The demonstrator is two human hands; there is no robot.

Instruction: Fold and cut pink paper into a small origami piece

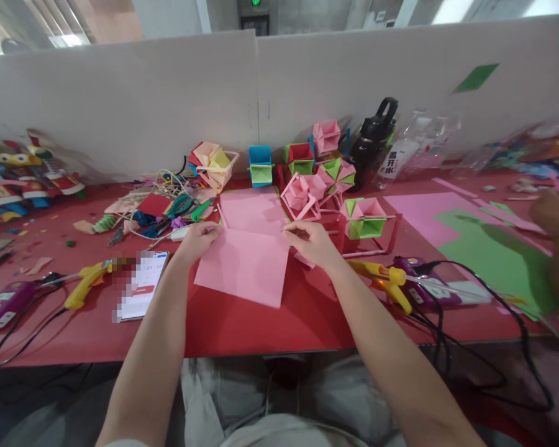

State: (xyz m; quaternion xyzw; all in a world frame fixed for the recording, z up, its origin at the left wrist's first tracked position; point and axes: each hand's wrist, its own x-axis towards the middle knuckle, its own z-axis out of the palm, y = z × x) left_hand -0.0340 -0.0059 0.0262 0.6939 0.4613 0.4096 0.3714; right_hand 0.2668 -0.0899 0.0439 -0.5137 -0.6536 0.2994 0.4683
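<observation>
We pinch the pink sheet (242,267) by its two far corners, thumbs against fingers, the left hand (199,239) at one and the right hand (307,239) at the other, probably because that grip spreads it flat and squares it to us. It sits midway along the desk (270,335), near the front edge, its far side meeting or overlapping another sheet (251,208); whether its near side touches the desk we cannot tell. The paper models (261,166) stand toward the back edge by the partition (168,112), perhaps so that our arms have room. A yellow glue gun (86,285) lies toward the left end and a second glue gun (384,282) to our right, each likely placed for easy reach. For moving, we have a strip of red desk between the sheet and the front edge. Sideways it looks tighter: the phone (144,292) lies just beside our left forearm, and the green box (366,228) in its red frame stands near our right hand.
</observation>
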